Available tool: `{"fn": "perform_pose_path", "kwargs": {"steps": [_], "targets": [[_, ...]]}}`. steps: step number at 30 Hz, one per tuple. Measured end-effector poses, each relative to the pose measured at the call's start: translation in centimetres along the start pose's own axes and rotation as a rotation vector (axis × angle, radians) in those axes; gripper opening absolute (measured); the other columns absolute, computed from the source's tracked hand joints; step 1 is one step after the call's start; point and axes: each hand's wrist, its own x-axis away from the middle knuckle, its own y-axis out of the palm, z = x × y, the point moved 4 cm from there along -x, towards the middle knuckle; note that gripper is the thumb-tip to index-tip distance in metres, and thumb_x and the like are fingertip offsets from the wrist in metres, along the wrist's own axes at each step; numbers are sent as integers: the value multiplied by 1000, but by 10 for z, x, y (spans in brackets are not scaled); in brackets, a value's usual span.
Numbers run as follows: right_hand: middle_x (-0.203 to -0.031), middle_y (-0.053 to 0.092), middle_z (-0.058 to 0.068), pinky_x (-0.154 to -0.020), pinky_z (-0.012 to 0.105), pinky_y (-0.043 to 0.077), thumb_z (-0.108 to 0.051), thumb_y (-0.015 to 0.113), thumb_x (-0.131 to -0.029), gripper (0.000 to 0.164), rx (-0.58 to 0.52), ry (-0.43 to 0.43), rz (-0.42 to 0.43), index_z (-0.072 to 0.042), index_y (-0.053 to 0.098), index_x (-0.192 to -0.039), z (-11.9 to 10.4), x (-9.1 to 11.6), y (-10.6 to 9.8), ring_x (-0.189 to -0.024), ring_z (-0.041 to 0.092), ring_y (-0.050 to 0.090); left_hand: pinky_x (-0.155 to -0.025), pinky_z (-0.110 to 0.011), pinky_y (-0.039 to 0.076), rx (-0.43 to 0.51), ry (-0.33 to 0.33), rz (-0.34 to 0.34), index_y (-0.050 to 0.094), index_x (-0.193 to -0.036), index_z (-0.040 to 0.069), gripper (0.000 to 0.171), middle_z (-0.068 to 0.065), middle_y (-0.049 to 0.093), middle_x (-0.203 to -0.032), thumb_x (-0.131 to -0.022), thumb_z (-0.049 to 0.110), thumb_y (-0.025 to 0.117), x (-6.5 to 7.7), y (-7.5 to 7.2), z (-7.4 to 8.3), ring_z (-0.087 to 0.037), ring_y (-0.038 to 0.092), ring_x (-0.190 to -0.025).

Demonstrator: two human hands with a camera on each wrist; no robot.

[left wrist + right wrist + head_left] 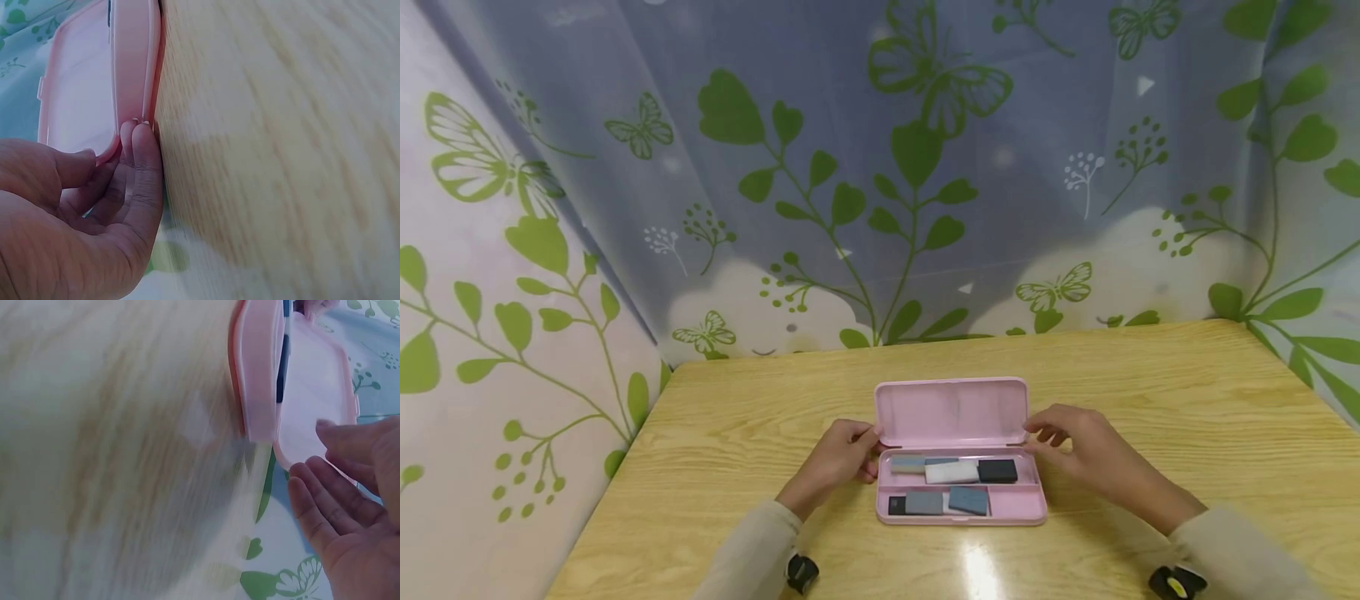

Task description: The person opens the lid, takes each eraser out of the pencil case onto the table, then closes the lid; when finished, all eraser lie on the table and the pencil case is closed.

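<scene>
A pink pencil case (962,521) lies on the table with its lid (951,412) raised at the back. Inside, in two long compartments, sit several small blocks that look like erasers: a white one (951,473), a black one (997,472), a blue one (968,501) and a grey one (923,502) among them. My left hand (842,458) holds the case's left back corner, its thumb on the lid and other fingertips against the base's side. At the lid's right edge is my right hand (1090,446), fingers loosely extended and thumb apart from them.
The case stands on a wood-grain table (737,417). Behind it hangs a curtain (820,208) printed with green leaves and butterflies, and similar cloth (535,333) covers the left side. A bright reflection lies in front of the case.
</scene>
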Motion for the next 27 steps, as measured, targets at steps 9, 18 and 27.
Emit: {"fn": "perform_pose_path", "kwargs": {"steps": [9,18,27], "targets": [[-95,71,6,-68,28,58,-6,82,-84,20,-46,-14,-121,-1,73,-102,-7,0,13,-81,17,67,-55,-25,55,0,-17,-1,69,-98,-7,32,-9,61,-81,-109,14,48,0,-1,2,-12,55,-59],[-85,66,-2,-62,26,54,-9,83,-84,22,-36,-20,-159,2,73,-100,-10,1,24,-72,7,57,-53,-23,54,8,-6,-12,69,-96,-8,31,-8,60,-77,-108,12,49,-3,-1,-1,-11,54,-57],[-89,69,1,-63,24,53,-5,80,-86,18,-60,-14,-198,2,73,-101,-10,-1,31,-75,1,57,-52,-23,53,7,-11,-7,68,-94,-8,32,-6,58,-73,-108,13,49,-4,0,-2,-11,54,-56]]}}
